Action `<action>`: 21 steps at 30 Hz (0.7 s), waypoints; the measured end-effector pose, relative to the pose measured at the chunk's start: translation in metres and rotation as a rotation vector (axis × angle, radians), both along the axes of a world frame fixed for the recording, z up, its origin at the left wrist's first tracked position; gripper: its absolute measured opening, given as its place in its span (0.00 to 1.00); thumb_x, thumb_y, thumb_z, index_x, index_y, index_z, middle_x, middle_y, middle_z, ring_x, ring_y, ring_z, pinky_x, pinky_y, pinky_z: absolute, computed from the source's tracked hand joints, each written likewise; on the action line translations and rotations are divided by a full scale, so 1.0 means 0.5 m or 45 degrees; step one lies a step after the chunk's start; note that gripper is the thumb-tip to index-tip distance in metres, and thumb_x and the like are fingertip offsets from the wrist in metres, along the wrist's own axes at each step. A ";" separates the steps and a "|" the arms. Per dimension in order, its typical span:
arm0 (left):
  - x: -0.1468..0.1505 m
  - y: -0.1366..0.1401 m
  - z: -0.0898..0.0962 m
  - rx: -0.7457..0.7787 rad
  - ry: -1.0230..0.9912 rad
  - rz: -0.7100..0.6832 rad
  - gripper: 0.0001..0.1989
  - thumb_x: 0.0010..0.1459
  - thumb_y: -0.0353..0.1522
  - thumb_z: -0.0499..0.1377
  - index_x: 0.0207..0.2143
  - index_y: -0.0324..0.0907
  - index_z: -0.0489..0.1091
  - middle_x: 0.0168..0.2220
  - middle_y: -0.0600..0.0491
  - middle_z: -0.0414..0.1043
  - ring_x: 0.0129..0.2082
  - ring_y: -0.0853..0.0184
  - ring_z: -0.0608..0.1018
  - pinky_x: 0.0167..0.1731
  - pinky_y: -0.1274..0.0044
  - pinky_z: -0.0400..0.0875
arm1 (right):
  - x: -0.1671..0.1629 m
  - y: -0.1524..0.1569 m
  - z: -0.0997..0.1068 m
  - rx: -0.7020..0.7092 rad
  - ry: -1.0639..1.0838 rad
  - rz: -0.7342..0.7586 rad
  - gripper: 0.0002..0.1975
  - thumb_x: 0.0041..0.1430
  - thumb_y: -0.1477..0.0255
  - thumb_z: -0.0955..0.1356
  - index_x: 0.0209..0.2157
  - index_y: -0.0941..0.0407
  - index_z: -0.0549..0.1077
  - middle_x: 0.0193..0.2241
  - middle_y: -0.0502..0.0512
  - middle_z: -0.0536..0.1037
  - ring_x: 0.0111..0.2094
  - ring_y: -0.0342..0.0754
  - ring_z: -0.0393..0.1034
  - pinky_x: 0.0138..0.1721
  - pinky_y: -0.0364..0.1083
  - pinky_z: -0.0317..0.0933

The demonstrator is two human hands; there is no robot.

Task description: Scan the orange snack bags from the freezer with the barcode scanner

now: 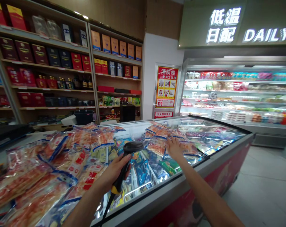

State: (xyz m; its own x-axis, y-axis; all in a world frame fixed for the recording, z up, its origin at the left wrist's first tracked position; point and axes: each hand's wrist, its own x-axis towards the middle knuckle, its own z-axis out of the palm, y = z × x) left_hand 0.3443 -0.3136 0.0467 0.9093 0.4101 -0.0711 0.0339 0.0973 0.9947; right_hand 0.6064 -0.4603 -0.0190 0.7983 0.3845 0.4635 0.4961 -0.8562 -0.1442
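My left hand is wrapped round the handle of a black barcode scanner, whose head points to the right over the freezer glass. A cable with a yellow collar runs down from its grip. Farther to the right, my right hand rests with outstretched fingers on a small pile of clear plastic food packs. The packs have blue edges and pinkish-orange contents. On the left spreads a larger heap of similar packs, some with red labels.
A chest freezer with a glass top holds colourful packages. Behind it stand shelves of boxed goods and a wall poster. A lit refrigerated display lines the back right. Tiled floor lies to the right.
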 end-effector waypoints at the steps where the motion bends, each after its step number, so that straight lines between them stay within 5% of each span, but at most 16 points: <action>1: -0.005 0.003 0.002 0.007 0.009 0.013 0.15 0.45 0.44 0.53 0.23 0.39 0.61 0.17 0.58 0.63 0.13 0.76 0.65 0.13 0.83 0.58 | 0.001 0.009 0.000 -0.016 -0.004 0.029 0.23 0.55 0.63 0.50 0.51 0.53 0.56 0.55 0.56 0.51 0.55 0.54 0.39 0.48 0.59 0.40; 12: -0.145 0.101 0.029 0.038 0.003 0.366 0.15 0.44 0.43 0.54 0.21 0.39 0.62 0.16 0.57 0.64 0.12 0.75 0.65 0.11 0.83 0.59 | -0.038 0.073 0.034 0.286 -0.325 0.158 0.18 0.53 0.70 0.55 0.45 0.57 0.63 0.51 0.57 0.59 0.53 0.53 0.47 0.49 0.57 0.41; 16: -0.203 0.122 0.040 0.013 0.006 0.476 0.16 0.44 0.44 0.54 0.22 0.39 0.62 0.14 0.58 0.63 0.12 0.76 0.64 0.10 0.83 0.59 | -0.139 0.172 0.038 0.342 -0.213 0.506 0.18 0.52 0.68 0.56 0.43 0.58 0.65 0.46 0.58 0.66 0.48 0.50 0.56 0.47 0.50 0.48; 21: -0.248 0.130 0.038 0.012 -0.029 0.529 0.17 0.45 0.44 0.53 0.21 0.38 0.62 0.15 0.57 0.62 0.12 0.76 0.64 0.11 0.84 0.58 | -0.319 0.297 0.026 0.186 0.192 0.889 0.23 0.50 0.58 0.58 0.42 0.57 0.66 0.38 0.58 0.72 0.40 0.50 0.64 0.40 0.48 0.55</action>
State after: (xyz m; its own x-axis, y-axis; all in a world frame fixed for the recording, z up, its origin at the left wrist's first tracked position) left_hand 0.2201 -0.2487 0.0659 0.6674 0.7432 -0.0472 -0.0284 0.0886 0.9957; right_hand 0.4469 -0.3119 -0.0058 0.4489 0.7699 0.4536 0.8853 -0.3142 -0.3428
